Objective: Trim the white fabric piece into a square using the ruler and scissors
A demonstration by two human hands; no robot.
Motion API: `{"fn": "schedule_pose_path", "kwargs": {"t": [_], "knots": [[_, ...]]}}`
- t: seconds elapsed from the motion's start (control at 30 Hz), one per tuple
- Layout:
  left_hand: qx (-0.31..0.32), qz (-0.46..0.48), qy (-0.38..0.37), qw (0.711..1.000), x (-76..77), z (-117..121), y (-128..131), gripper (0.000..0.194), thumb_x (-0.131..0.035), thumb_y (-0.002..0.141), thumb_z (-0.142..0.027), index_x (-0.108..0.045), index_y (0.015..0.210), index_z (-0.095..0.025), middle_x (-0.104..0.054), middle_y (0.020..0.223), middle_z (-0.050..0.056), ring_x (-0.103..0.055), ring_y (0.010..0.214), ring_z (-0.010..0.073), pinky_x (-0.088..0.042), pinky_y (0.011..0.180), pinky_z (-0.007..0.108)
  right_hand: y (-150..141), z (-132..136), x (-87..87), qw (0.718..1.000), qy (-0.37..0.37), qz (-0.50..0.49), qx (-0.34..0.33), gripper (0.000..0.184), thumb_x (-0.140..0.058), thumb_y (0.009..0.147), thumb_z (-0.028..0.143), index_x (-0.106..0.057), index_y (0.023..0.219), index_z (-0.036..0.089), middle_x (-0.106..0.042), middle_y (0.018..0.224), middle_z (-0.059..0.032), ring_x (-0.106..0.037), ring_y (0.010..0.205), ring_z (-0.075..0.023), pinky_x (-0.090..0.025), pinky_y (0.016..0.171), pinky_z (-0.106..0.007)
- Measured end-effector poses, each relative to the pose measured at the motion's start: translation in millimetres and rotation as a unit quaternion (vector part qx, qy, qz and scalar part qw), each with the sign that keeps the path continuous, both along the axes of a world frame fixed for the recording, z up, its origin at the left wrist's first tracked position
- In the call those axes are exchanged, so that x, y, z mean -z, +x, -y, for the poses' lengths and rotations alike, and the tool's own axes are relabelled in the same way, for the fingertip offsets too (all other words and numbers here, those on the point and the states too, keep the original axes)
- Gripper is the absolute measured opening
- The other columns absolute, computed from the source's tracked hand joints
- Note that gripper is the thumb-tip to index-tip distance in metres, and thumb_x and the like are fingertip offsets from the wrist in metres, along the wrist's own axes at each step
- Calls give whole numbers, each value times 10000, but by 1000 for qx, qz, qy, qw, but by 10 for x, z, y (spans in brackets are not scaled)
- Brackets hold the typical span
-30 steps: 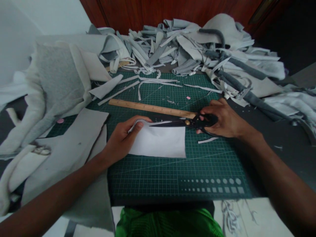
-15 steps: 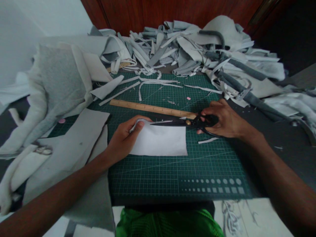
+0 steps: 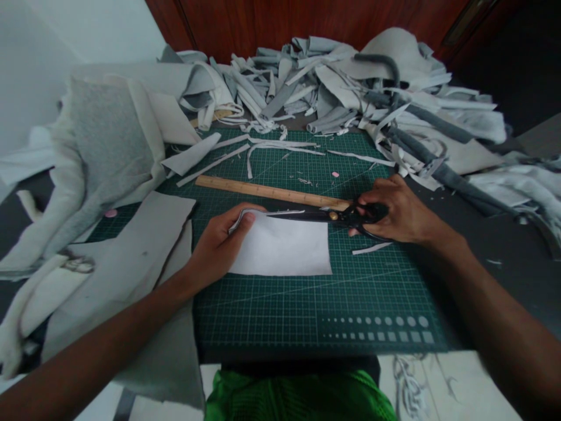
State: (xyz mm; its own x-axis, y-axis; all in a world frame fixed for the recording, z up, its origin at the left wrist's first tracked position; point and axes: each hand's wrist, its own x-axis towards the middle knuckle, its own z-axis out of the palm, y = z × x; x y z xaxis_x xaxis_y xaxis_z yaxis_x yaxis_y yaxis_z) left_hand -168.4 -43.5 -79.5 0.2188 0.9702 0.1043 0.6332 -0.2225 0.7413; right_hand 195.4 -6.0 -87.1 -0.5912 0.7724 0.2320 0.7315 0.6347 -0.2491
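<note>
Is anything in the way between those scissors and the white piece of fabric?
Nothing visible is. The black tailor's scissors, in the right hand, lie along the top edge of the white fabric piece. The wooden ruler lies beyond the blades, not between them and the fabric.

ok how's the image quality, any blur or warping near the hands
Head view: wide-lens distortion bends the green cutting mat and stretches the right forearm, which also looks soft; light is flat, with a soft shadow under the right hand.
</note>
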Motion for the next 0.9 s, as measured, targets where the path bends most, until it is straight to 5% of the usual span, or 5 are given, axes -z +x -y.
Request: {"fn": "schedule_pose_path", "kwargs": {"t": [0.27,0.9], "knots": [[35,46,-15,998,-27,13,-13,372,-451,1065,-464,-716,1155,-219,-775,1145,6,-695,1024,221,-538,981,333,18,-12,8,1000,5,14,5,520,-665,829,780,-659,775,262,-631,698,-24,-538,735,-234,-345,768,-424],[32,52,-18,998,-15,17,-21,370,-463,1069,-442,-733,1163,-208,-780,1052,-11,-706,948,198,-550,879,294,33,-18,15,1000,14,6,7,517,-647,852,764,-681,725,264,-572,675,-25,-515,693,-221,-332,755,-409]]}}
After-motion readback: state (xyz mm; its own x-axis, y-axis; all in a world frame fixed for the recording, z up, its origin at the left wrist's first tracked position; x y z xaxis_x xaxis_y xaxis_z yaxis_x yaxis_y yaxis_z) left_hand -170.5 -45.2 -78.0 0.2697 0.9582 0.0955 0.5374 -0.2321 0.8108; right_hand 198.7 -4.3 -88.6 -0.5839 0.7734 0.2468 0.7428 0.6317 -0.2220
